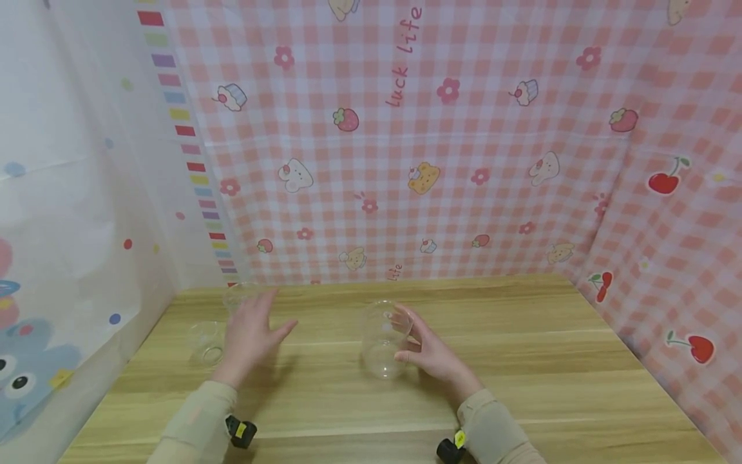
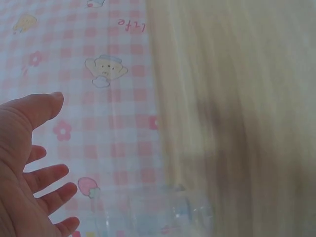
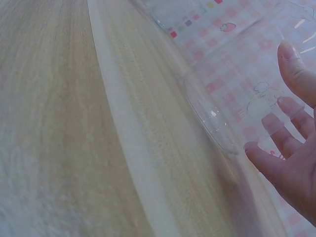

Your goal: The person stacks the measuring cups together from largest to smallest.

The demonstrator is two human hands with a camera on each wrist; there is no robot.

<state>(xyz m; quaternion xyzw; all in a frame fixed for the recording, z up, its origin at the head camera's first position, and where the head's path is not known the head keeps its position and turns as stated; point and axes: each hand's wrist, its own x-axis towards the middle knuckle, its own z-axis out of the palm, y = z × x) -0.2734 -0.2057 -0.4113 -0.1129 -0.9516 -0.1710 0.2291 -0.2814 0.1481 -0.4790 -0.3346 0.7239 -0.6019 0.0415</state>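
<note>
A clear cup stands near the middle of the wooden table. My right hand holds its right side, thumb toward the front and fingers partly behind the clear wall. In the right wrist view the cup's round base shows left of the hand. My left hand is raised over the left part of the table, its fingers extended and thumb spread, with nothing in it. Beside it are a second clear cup and a third behind, partly hidden by the hand.
The light wooden table reaches a pink checked cloth at the back and right. A white patterned sheet hangs along the left side. A small black camera sits on each wrist.
</note>
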